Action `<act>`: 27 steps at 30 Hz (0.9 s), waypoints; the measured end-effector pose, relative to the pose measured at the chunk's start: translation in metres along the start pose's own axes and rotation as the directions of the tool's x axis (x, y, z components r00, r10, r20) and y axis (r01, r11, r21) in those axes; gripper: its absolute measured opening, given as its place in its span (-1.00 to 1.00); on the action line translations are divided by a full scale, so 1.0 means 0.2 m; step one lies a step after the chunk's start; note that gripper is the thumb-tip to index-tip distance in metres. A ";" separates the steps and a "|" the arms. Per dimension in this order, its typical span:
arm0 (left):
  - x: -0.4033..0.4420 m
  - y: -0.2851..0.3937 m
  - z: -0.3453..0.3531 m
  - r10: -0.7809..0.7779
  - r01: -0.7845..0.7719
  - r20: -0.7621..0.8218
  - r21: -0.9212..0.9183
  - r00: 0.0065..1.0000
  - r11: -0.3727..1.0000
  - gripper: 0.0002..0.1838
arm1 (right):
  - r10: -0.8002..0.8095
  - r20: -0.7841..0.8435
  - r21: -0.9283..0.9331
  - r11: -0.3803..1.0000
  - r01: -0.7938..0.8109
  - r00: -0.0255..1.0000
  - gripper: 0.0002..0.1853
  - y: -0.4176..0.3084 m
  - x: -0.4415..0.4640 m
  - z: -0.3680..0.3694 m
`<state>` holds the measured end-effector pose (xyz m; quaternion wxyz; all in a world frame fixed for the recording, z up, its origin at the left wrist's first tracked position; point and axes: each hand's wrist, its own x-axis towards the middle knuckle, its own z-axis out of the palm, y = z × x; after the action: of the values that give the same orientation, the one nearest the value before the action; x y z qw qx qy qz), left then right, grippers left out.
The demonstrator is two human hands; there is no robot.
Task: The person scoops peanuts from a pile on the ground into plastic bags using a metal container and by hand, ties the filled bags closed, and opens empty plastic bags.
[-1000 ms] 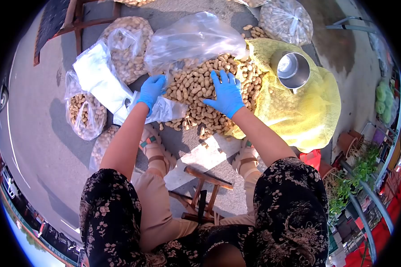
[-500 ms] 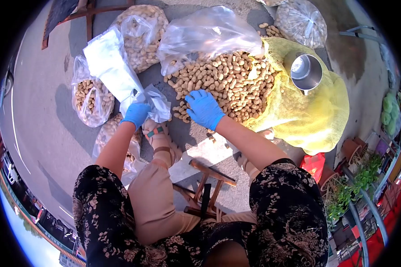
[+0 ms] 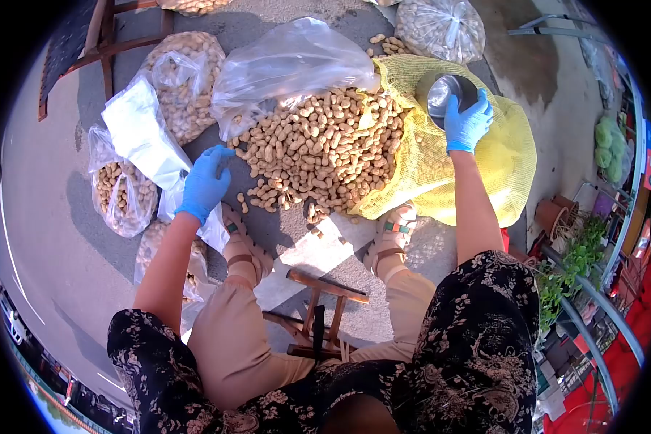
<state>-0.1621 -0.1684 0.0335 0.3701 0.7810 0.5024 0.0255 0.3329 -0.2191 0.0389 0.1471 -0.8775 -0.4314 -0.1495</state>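
My left hand [image 3: 205,184], in a blue glove, hovers beside the left edge of the peanut pile [image 3: 325,148], its fingers apart and nothing visible in them. White plastic bags [image 3: 146,130] lie just left of it. My right hand [image 3: 468,121], also gloved in blue, grips the near rim of a metal cup [image 3: 443,95], thumb toward its inside. The cup rests on a yellow mesh sack [image 3: 484,177] that spreads right of the peanuts. A clear plastic bag [image 3: 289,65] covers the far side of the pile.
Filled bags of peanuts stand at the left [image 3: 123,189], behind it [image 3: 188,83] and at the back right [image 3: 441,29]. A wooden stool [image 3: 318,307] is between my legs. Potted plants [image 3: 579,253] and metal rails [image 3: 593,289] are at the right.
My right hand has left the peanuts and moved right to the metal cup, taking hold of it. My left hand has let go of the white bags and sits a little nearer the pile.
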 end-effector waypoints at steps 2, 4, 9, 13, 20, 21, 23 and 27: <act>0.10 0.04 0.18 -0.232 0.207 -0.083 -0.242 0.969 0.948 -0.44 | 0.229 0.113 -0.007 0.973 -0.229 0.967 -0.27 0.15 -0.01 0.05; 0.15 0.01 0.33 -0.443 0.379 -0.105 -0.368 0.890 0.849 -0.33 | 0.240 0.146 -0.035 0.971 -0.237 0.960 -0.28 0.16 -0.01 0.02; 0.21 -0.19 0.63 -0.689 0.560 -0.171 -0.463 0.704 0.687 -0.10 | 0.432 0.035 0.131 0.892 -0.433 0.901 -0.40 0.35 -0.05 0.14; 0.25 -0.07 0.65 -0.730 0.451 -0.128 -0.711 0.671 0.540 0.00 | 0.347 0.780 0.371 0.414 -0.831 0.521 -0.56 0.35 -0.10 0.10; 0.36 -0.01 0.74 -0.819 0.675 0.156 -0.659 0.553 0.331 -0.01 | 0.109 0.806 0.529 0.309 -0.790 0.582 -0.78 0.30 -0.26 0.13; 0.37 -0.02 0.73 -0.806 0.659 0.184 -0.689 0.562 0.302 -0.02 | 0.068 0.825 0.513 0.330 -0.793 0.562 -0.78 0.27 -0.24 0.08; 0.38 -0.06 0.74 -0.778 0.627 0.244 -0.743 0.578 0.233 -0.05 | -0.042 0.872 0.461 0.403 -0.791 0.487 -0.77 0.16 -0.22 -0.06; 0.38 0.18 0.51 -0.756 0.733 0.381 -0.654 0.533 0.187 -0.07 | -0.289 0.956 0.247 0.716 -0.653 0.045 -0.70 -0.07 -0.49 -0.27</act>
<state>-0.0544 -0.1729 -0.0438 0.6155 0.2047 0.7587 0.0603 0.2567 -0.3020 0.0526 0.1290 -0.6675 -0.2984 0.6699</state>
